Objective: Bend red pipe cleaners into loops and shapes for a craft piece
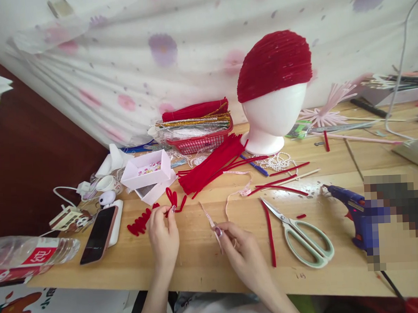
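My left hand [163,230] is closed in a pinch on a red pipe cleaner [172,196] bent into loops. Its thumb and fingertip meet at the base of the loops. Beside it lies a red zigzag-bent pipe cleaner [138,225], partly behind the hand. My right hand [238,245] pinches a pale pink measuring tape [208,215] near one end. The rest of that tape curls back over the table. A straight red pipe cleaner [270,237] and scissors [306,237] with pale green handles lie to the right of this hand.
A white mannequin head [271,110] wears a red ribbed cap [277,66]. Before it lies a red pipe cleaner bundle [212,168]. A red basket [201,143] stands behind. On the left are a phone [99,235] and bottle [36,251]; a blue glue gun [357,214] is right.
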### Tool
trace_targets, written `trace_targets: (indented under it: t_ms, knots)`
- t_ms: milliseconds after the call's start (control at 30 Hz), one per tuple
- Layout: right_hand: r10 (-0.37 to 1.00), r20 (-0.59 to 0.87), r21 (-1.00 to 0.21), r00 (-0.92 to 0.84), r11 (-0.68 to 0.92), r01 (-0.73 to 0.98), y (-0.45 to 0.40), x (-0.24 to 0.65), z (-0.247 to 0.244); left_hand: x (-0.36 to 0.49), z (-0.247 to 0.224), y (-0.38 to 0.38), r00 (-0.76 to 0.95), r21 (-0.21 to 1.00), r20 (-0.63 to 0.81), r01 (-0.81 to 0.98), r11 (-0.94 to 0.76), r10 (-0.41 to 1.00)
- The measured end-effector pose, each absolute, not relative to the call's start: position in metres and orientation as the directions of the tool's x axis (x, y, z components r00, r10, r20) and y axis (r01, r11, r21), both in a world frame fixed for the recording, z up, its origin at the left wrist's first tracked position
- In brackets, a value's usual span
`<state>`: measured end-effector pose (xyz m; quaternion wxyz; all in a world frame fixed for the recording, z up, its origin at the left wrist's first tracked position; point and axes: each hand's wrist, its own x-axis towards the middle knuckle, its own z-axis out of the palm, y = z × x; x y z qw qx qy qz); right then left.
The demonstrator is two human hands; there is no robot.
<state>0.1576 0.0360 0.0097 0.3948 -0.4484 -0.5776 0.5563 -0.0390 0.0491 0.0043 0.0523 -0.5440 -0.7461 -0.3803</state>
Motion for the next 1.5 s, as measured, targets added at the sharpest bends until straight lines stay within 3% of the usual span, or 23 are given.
trace_targets:
  t_ms: [67, 133, 267, 500, 733, 1000, 1100, 1300, 1500]
  knots:
    - [0.965, -0.093, -0.993, -0.244, -0.107, -0.046, 0.040, 0.151, 0.016, -0.028, 0.011, 0.036, -0.410, 0.628, 0.471, 0.778, 0.030, 0.781]
    - [0.954, -0.146, -0.964, -0.260, -0.196, -0.179, 0.045, 0.142, 0.023, -0.015, 0.016, 0.023, -0.405, 0.827, 0.373, 0.552, -0.102, 0.835]
    - [0.920, -0.171, -0.895, -0.353, -0.295, -0.334, 0.052, 0.126, 0.033, 0.000, 0.019, 0.004, -0.263, 0.941, 0.297, 0.244, -0.234, 0.918]
    - [0.919, -0.089, -0.936, -0.385, -0.209, -0.284, 0.043, 0.113, 0.034, -0.017, 0.011, -0.008, -0.084, 0.951, 0.277, 0.164, -0.261, 0.957]
    - [0.947, -0.064, -0.962, -0.314, -0.142, -0.232, 0.038, 0.098, 0.034, -0.039, 0.016, -0.010, 0.080, 0.758, 0.515, 0.421, -0.497, 0.853]
    - [0.954, -0.042, -0.972, -0.297, -0.108, -0.211, 0.036, 0.089, 0.039, -0.044, 0.021, -0.010, 0.173, 0.614, 0.545, 0.584, -0.531, 0.820]
    - [0.950, -0.047, -0.971, -0.309, -0.116, -0.209, 0.037, 0.092, 0.039, -0.044, 0.023, -0.006, 0.178, 0.641, 0.530, 0.557, -0.529, 0.829]
    - [0.968, -0.062, -0.972, -0.241, -0.114, -0.205, 0.038, 0.098, 0.037, -0.040, 0.025, -0.001, 0.123, 0.829, 0.435, 0.332, -0.450, 0.892]
    - [0.949, -0.089, -0.961, -0.301, -0.161, -0.226, 0.037, 0.101, 0.039, -0.035, 0.027, 0.000, 0.141, 0.817, 0.464, 0.315, -0.484, 0.875]
